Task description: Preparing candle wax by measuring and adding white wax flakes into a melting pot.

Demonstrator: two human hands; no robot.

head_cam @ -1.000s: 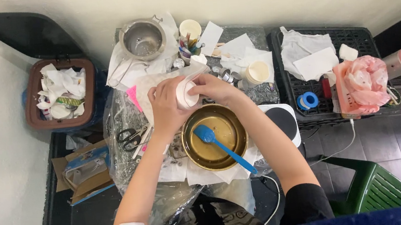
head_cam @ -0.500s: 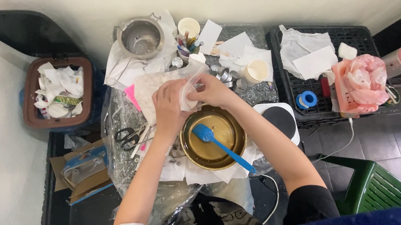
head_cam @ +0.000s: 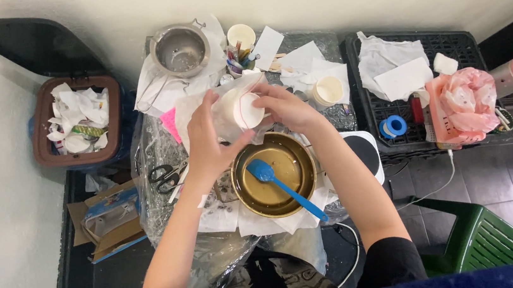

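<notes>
I saw both hands, left (head_cam: 206,144) and right (head_cam: 287,107), clasped round a small white cup (head_cam: 246,110) wrapped in paper, above the brass bowl (head_cam: 275,174); wiping step, I judged, next needing a steady grip.

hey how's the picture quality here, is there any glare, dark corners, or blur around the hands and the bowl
Head view: even indoor light, mostly sharp. The brass-coloured bowl shows soft glare on its inner wall around the blue spatula. The left hand and right hand are slightly soft where they hold the white paper cup. The black bin lid and the floor at the right edge fall into shadow; edges bow a little.
</notes>
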